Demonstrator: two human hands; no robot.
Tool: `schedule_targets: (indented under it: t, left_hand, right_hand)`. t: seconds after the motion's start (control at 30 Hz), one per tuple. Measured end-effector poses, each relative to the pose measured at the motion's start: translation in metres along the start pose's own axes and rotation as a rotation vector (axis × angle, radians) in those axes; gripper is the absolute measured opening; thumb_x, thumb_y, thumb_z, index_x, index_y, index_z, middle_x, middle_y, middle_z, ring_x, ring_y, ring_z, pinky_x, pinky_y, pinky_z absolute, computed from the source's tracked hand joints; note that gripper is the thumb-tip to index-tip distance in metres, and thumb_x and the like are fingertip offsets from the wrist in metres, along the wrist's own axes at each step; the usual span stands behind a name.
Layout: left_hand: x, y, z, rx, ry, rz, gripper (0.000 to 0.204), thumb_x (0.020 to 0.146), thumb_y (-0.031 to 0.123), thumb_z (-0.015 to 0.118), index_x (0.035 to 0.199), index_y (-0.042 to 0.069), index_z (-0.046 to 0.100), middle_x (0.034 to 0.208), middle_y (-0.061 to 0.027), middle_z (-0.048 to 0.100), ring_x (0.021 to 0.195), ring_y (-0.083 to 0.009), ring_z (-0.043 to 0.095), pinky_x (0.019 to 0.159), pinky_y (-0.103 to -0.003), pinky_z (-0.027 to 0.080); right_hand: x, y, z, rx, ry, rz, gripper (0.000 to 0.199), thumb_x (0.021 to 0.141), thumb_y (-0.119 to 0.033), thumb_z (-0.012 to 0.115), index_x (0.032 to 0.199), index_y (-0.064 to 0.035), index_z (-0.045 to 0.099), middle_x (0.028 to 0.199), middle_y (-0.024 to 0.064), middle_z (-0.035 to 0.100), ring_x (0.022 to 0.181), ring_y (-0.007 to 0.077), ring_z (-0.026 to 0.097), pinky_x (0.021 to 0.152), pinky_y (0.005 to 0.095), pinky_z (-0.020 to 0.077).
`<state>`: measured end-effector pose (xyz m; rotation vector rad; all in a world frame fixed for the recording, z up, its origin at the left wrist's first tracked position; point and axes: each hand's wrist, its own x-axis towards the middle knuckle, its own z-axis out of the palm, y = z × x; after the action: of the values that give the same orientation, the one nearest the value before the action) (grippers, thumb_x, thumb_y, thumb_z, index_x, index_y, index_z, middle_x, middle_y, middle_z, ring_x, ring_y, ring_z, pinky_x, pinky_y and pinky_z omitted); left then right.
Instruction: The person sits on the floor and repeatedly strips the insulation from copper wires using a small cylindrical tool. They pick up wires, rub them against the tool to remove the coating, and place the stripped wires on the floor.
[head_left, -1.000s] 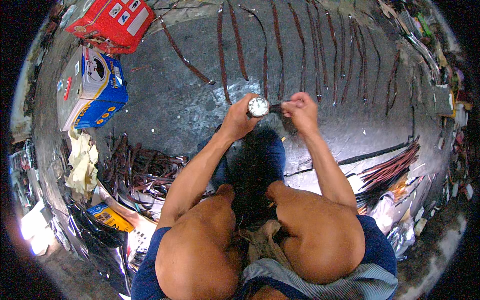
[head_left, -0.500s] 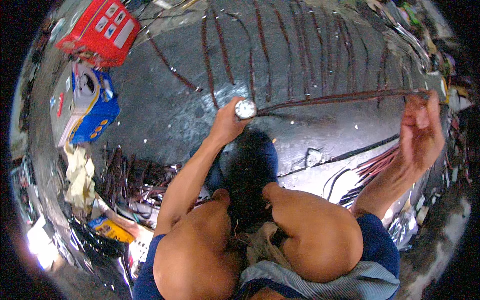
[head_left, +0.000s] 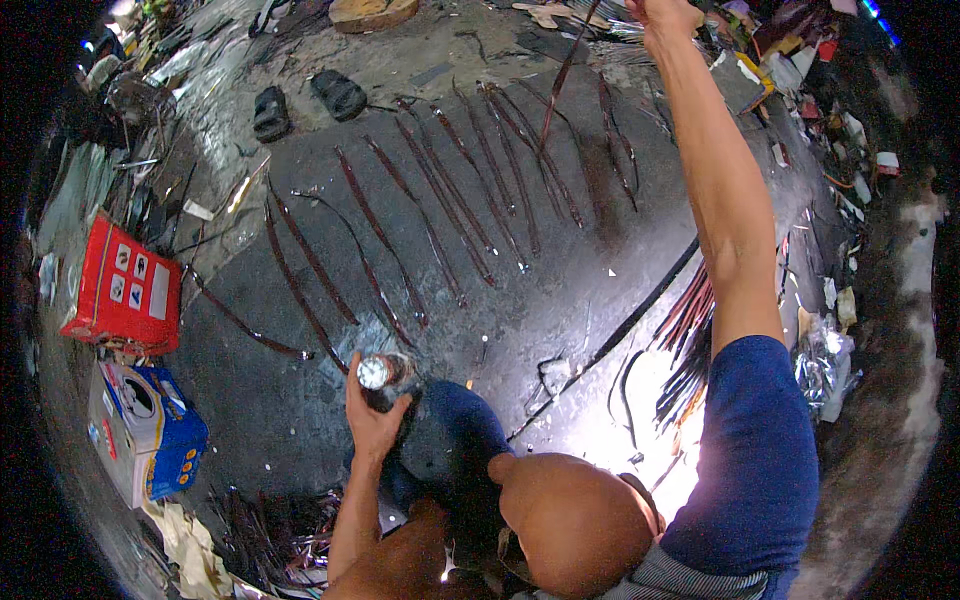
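My left hand point(head_left: 378, 428) is wrapped round a short, round object point(head_left: 374, 372) with a pale, shiny top, just above the grey ground by my feet. What kind of object it is I cannot make out. My right arm is stretched far forward to the right, and the right hand point(head_left: 668, 14) is partly cut off by the top edge, its fingers closed. Beside those fingers a dark brown strip point(head_left: 566, 78) slants down to the ground; its upper end is out of view. Several similar glossy strips point(head_left: 440, 200) lie roughly side by side ahead of me.
On the left stand a red box point(head_left: 128, 290) and a blue and white box point(head_left: 150, 430). Two black sandals point(head_left: 338, 95) lie far ahead. A bundle of dark strips point(head_left: 690, 340) rests beside my right arm, with crumpled clear plastic point(head_left: 825, 365) farther right.
My right hand has swung forward and up from the right side, and the strip stretched between my hands is gone from there. The view has shifted, showing more of the far ground.
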<state>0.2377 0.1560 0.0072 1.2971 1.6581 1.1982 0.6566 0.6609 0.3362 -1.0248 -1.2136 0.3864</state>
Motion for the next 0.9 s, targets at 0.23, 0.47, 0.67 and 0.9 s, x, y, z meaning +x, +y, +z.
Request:
schedule_targets:
  t: [0.23, 0.47, 0.67, 0.9]
  left_hand:
    - [-0.051, 0.007, -0.023, 0.072, 0.046, -0.173, 0.086, 0.071, 0.003, 0.077, 0.148, 0.004, 0.04, 0.131, -0.0155, 0.056, 0.122, -0.0272, 0.055, 0.106, -0.039, 0.042]
    - [-0.104, -0.02, -0.053, 0.071, 0.301, -0.253, 0.076, 0.078, -0.004, 0.068, 0.149, 0.007, 0.041, 0.129, -0.0166, 0.057, 0.121, -0.0278, 0.055, 0.105, -0.04, 0.042]
    - [-0.156, -0.012, -0.099, 0.233, 0.521, -0.355, 0.056, 0.081, -0.001, 0.067, 0.135, 0.001, 0.053, 0.125, -0.0136, 0.062, 0.117, -0.0234, 0.06, 0.103, -0.035, 0.045]
    - [-0.179, -0.045, -0.202, 0.726, 0.963, -0.21, 0.014, 0.084, -0.001, 0.062, 0.098, 0.001, 0.062, 0.091, -0.0153, 0.06, 0.083, -0.0311, 0.061, 0.078, -0.038, 0.049]
  right_hand:
    - [-0.101, 0.109, -0.068, -0.119, 0.183, 0.363, 0.016, 0.088, -0.01, 0.066, 0.074, -0.0038, 0.063, 0.065, 0.0065, 0.064, 0.053, 0.0165, 0.057, 0.046, 0.0288, 0.04]
    - [-0.235, 0.246, -0.129, -0.128, 0.312, 0.8, 0.01, 0.087, -0.002, 0.06, 0.09, 0.0066, 0.064, 0.084, 0.0181, 0.068, 0.07, 0.0261, 0.065, 0.061, 0.0347, 0.0531]
    - [-0.317, 0.3, -0.223, -1.197, -1.042, -0.13, 0.04, 0.095, -0.015, 0.049, 0.129, 0.0052, 0.056, 0.138, 0.0219, 0.057, 0.129, 0.0335, 0.053, 0.104, 0.0411, 0.0463]
    - [-0.409, 0.249, -0.149, -0.095, -0.341, 0.966, 0.021, 0.1, -0.029, 0.06, 0.093, -0.0098, 0.064, 0.077, 0.0024, 0.064, 0.062, 0.0111, 0.057, 0.053, 0.0246, 0.0466]
